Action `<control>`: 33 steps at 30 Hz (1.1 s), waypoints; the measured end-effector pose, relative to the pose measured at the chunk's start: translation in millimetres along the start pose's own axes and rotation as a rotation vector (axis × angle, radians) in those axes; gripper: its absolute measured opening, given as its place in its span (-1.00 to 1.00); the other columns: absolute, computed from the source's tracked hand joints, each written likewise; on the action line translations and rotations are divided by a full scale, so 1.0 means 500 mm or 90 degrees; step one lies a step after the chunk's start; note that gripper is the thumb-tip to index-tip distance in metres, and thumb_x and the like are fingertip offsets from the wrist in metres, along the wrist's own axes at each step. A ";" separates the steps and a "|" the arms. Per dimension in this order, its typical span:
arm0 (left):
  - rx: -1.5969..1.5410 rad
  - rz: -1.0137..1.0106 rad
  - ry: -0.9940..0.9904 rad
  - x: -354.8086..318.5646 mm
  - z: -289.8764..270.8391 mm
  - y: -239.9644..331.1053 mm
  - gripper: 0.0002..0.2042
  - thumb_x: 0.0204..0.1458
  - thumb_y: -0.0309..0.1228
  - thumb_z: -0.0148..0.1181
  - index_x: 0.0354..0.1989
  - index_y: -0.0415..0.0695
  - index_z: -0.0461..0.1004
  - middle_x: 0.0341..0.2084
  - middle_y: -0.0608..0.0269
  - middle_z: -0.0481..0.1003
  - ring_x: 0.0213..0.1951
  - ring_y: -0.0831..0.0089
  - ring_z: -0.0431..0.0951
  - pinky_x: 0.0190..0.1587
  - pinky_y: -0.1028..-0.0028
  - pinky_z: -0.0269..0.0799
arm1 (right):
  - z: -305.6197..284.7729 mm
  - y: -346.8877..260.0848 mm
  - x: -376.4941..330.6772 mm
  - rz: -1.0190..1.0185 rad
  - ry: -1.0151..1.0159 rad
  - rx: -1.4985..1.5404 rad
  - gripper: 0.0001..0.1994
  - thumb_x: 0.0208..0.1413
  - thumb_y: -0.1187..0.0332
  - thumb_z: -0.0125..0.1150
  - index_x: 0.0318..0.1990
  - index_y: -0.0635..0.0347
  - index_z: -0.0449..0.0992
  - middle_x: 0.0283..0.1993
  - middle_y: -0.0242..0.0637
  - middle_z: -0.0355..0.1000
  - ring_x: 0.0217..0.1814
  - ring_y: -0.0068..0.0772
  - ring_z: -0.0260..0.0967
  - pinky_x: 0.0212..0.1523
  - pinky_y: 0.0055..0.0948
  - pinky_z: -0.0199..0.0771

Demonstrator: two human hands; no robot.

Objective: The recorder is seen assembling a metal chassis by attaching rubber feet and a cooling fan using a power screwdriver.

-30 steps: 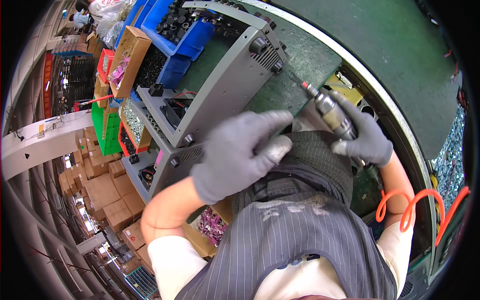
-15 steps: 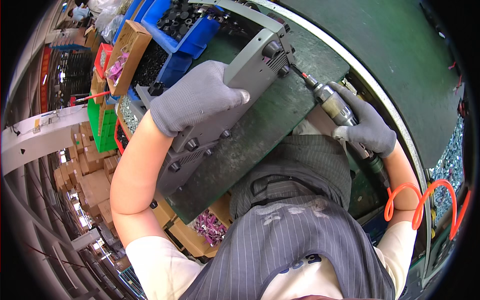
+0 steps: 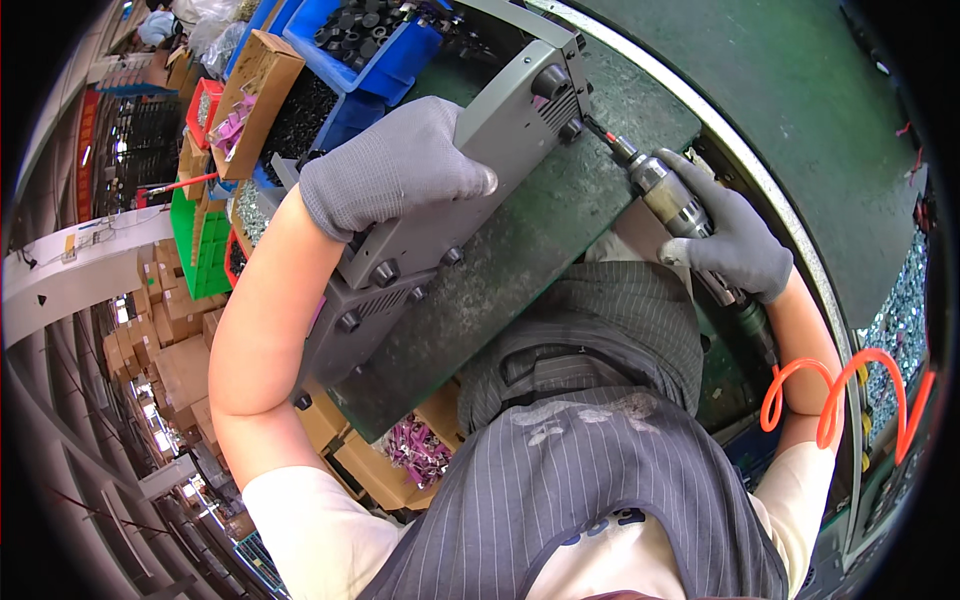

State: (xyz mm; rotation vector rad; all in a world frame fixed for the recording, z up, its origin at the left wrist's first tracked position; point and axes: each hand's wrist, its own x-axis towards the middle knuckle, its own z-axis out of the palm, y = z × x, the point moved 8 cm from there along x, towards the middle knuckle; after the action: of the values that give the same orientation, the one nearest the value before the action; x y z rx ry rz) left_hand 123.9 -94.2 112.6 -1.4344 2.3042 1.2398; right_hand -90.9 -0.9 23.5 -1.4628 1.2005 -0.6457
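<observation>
My left hand (image 3: 395,170), in a grey knitted glove, is closed over the long edge of a grey metal housing (image 3: 510,130) with black round feet and vent slots. Its thumb lies along the housing's side. A similar grey housing part (image 3: 340,345) adjoins it at the lower left. In my right hand (image 3: 735,235), also gloved, is a metal power screwdriver (image 3: 665,195), with fingers wrapped round its body. The tool's bit points up and left to the right end of the housing, beside a foot; exact contact there is too small to tell.
An orange coiled hose (image 3: 830,395) hangs by my right forearm. Blue bins (image 3: 375,75) of black parts, a cardboard box (image 3: 265,80) and a green crate (image 3: 205,245) stand left. The dark green worktop (image 3: 460,290) lies underneath; a box of purple parts (image 3: 415,450) sits below its edge.
The view has shifted slightly, and the housing, both hands and the screwdriver appear a little higher. My left elbow has moved a little left. Both hands keep their hold.
</observation>
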 end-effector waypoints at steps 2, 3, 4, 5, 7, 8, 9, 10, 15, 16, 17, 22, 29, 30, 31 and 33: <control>0.026 -0.023 -0.001 0.001 0.000 -0.005 -0.67 -0.21 -0.31 0.23 -0.35 -0.36 0.52 -0.58 0.03 0.52 -0.50 0.36 0.53 -0.37 0.45 0.43 | -0.004 -0.001 -0.003 0.021 0.001 -0.033 -0.11 -0.28 0.19 0.38 0.29 0.21 0.10 -0.05 -0.09 0.40 0.03 -0.29 0.34 0.13 -0.38 0.21; 0.018 0.004 -0.003 0.001 0.001 0.002 -0.67 -0.21 -0.31 0.23 -0.35 -0.36 0.52 -0.58 0.03 0.52 -0.50 0.36 0.53 -0.37 0.45 0.43 | -0.005 0.002 -0.005 0.045 -0.008 -0.069 -0.12 -0.28 0.21 0.36 0.29 0.21 0.10 -0.08 -0.07 0.41 -0.01 -0.27 0.36 0.10 -0.38 0.24; 0.015 -0.003 -0.003 0.000 0.001 0.000 -0.66 -0.22 -0.31 0.23 -0.35 -0.37 0.51 -0.58 0.04 0.52 -0.50 0.37 0.53 -0.37 0.45 0.43 | -0.008 -0.001 -0.006 0.043 -0.004 -0.070 -0.12 -0.28 0.21 0.36 0.29 0.21 0.10 -0.08 -0.07 0.41 -0.01 -0.27 0.36 0.10 -0.38 0.24; 0.011 -0.010 -0.003 0.000 0.002 -0.002 -0.66 -0.22 -0.31 0.23 -0.35 -0.37 0.51 -0.57 0.05 0.52 -0.50 0.38 0.52 -0.37 0.46 0.43 | -0.008 -0.004 -0.007 0.041 -0.010 -0.096 -0.13 -0.28 0.23 0.34 0.29 0.20 0.10 -0.11 -0.07 0.41 -0.05 -0.26 0.37 0.07 -0.38 0.26; 0.010 -0.005 0.005 -0.002 0.002 -0.004 -0.66 -0.22 -0.31 0.23 -0.35 -0.37 0.51 -0.57 0.05 0.52 -0.50 0.38 0.52 -0.37 0.46 0.43 | -0.007 -0.007 -0.007 0.034 -0.013 -0.124 -0.14 -0.28 0.25 0.33 0.28 0.20 0.11 -0.14 -0.06 0.42 -0.08 -0.25 0.39 0.05 -0.38 0.28; 0.012 -0.009 0.020 -0.003 -0.001 -0.006 -0.66 -0.22 -0.31 0.23 -0.35 -0.38 0.51 -0.56 0.05 0.52 -0.49 0.39 0.52 -0.37 0.46 0.43 | -0.008 -0.014 -0.006 0.008 0.003 -0.122 -0.15 -0.26 0.20 0.34 0.28 0.19 0.12 -0.21 -0.02 0.43 -0.15 -0.14 0.41 -0.05 -0.35 0.33; 0.011 -0.002 0.014 -0.003 0.001 -0.005 -0.66 -0.22 -0.31 0.23 -0.35 -0.38 0.51 -0.56 0.05 0.52 -0.49 0.39 0.52 -0.37 0.46 0.43 | -0.007 -0.018 -0.006 -0.014 0.007 -0.116 -0.15 -0.23 0.15 0.36 0.27 0.19 0.13 -0.28 0.03 0.45 -0.22 -0.04 0.44 -0.14 -0.32 0.38; 0.003 -0.007 0.017 -0.003 0.001 -0.007 -0.66 -0.22 -0.31 0.23 -0.35 -0.38 0.51 -0.56 0.04 0.52 -0.49 0.39 0.52 -0.38 0.46 0.42 | -0.005 -0.022 -0.003 -0.037 0.019 -0.098 -0.15 -0.25 0.12 0.35 0.26 0.20 0.14 -0.25 0.05 0.45 -0.20 0.00 0.44 -0.13 -0.30 0.38; -0.018 -0.023 0.016 -0.010 0.005 0.008 -0.62 -0.18 -0.26 0.24 -0.27 -0.33 0.51 -0.54 0.06 0.52 -0.47 0.39 0.52 -0.34 0.47 0.42 | -0.016 -0.019 -0.018 -0.030 0.053 -0.198 -0.18 -0.27 0.09 0.33 0.21 0.22 0.20 -0.18 0.10 0.44 -0.12 0.02 0.43 -0.10 -0.27 0.39; 0.014 -0.001 0.057 -0.018 0.000 0.020 -0.63 -0.15 -0.22 0.24 -0.26 -0.29 0.51 -0.51 0.04 0.53 -0.45 0.35 0.53 -0.31 0.46 0.43 | -0.017 -0.019 -0.024 -0.027 0.060 -0.192 -0.18 -0.28 0.09 0.33 0.21 0.23 0.21 -0.18 0.10 0.44 -0.12 0.02 0.43 -0.09 -0.27 0.38; 0.050 -0.020 0.102 -0.027 -0.004 0.024 -0.63 -0.12 -0.19 0.24 -0.26 -0.25 0.51 -0.48 0.03 0.54 -0.42 0.31 0.54 -0.29 0.44 0.43 | -0.018 -0.026 -0.030 -0.050 0.063 -0.173 -0.18 -0.29 0.08 0.33 0.20 0.24 0.22 -0.18 0.09 0.45 -0.11 0.02 0.43 -0.08 -0.27 0.38; 0.457 0.017 0.405 -0.132 -0.030 0.085 -0.62 -0.17 -0.09 0.31 -0.55 -0.20 0.43 -0.63 0.06 0.38 -0.53 0.17 0.44 -0.48 0.31 0.31 | 0.018 0.019 -0.099 0.016 -0.014 -0.023 -0.13 -0.34 0.15 0.43 0.21 0.26 0.20 -0.12 -0.11 0.42 -0.08 -0.23 0.38 0.00 -0.37 0.31; 0.409 0.115 0.440 -0.075 -0.032 0.126 -0.63 -0.16 -0.09 0.30 -0.50 -0.19 0.46 -0.62 0.06 0.41 -0.53 0.16 0.46 -0.48 0.33 0.31 | 0.136 0.100 -0.126 0.078 -0.073 0.227 -0.24 -0.27 0.20 0.41 0.14 0.31 0.27 -0.18 -0.30 0.35 -0.13 -0.50 0.24 -0.05 -0.47 0.25; 0.401 0.158 0.477 -0.068 -0.033 0.148 -0.64 -0.15 -0.09 0.30 -0.47 -0.20 0.47 -0.59 0.06 0.43 -0.51 0.15 0.46 -0.47 0.34 0.32 | 0.142 0.104 -0.125 0.083 -0.071 0.273 -0.26 -0.26 0.22 0.39 0.13 0.32 0.27 -0.21 -0.32 0.35 -0.19 -0.51 0.25 -0.12 -0.49 0.28; 0.407 0.152 0.495 -0.063 -0.033 0.158 -0.64 -0.15 -0.10 0.29 -0.44 -0.20 0.48 -0.57 0.06 0.45 -0.50 0.15 0.47 -0.45 0.35 0.34 | 0.145 0.105 -0.125 0.083 -0.076 0.315 -0.28 -0.25 0.24 0.38 0.12 0.32 0.27 -0.24 -0.35 0.34 -0.25 -0.52 0.27 -0.19 -0.51 0.31; 0.443 0.188 0.558 -0.094 -0.019 0.177 -0.65 -0.09 -0.12 0.25 -0.41 -0.21 0.48 -0.54 0.15 0.47 -0.47 0.30 0.49 -0.40 0.43 0.36 | 0.150 0.116 -0.129 0.127 -0.105 0.379 -0.28 -0.26 0.26 0.38 0.13 0.33 0.27 -0.23 -0.34 0.34 -0.26 -0.55 0.28 -0.21 -0.53 0.32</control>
State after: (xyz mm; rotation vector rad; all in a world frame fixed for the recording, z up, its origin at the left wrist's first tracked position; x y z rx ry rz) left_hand 80.4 -52.1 192.8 -1.5339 3.0721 -0.3290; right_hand -66.1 93.0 -37.6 -0.8664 0.9042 -0.6584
